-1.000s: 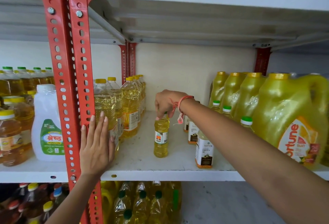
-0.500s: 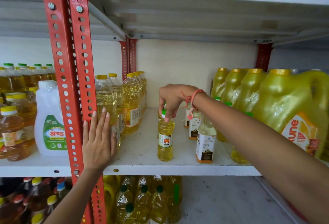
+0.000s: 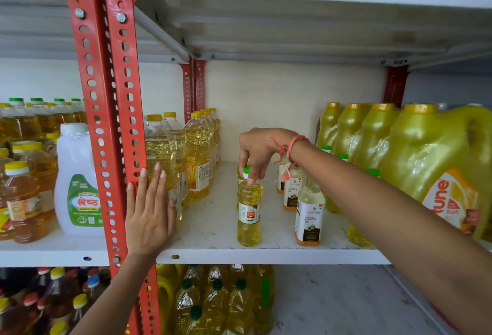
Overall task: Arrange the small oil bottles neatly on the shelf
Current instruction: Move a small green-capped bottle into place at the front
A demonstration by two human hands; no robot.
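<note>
A small yellow oil bottle (image 3: 249, 215) with a green cap and white label stands upright near the front of the white shelf (image 3: 266, 255). My right hand (image 3: 259, 152) reaches in from the right, its fingertips pinched on that bottle's cap. A second small bottle (image 3: 239, 176) is mostly hidden right behind it. Three white-labelled coconut oil bottles (image 3: 308, 217) stand in a line to the right. My left hand (image 3: 149, 215) lies flat against the red upright (image 3: 111, 127) and a large bottle, holding nothing.
Tall clear oil bottles (image 3: 197, 156) fill the shelf's left side. Big yellow jugs (image 3: 431, 164) crowd the right, with small green-capped bottles (image 3: 355, 236) partly hidden behind my forearm. A white jug (image 3: 77, 183) sits left of the upright. More bottles stand on the shelf below.
My right hand stays on the small bottle's cap; the bottle has shifted slightly right, nearer the coconut oil bottles. The left hand has not moved.
</note>
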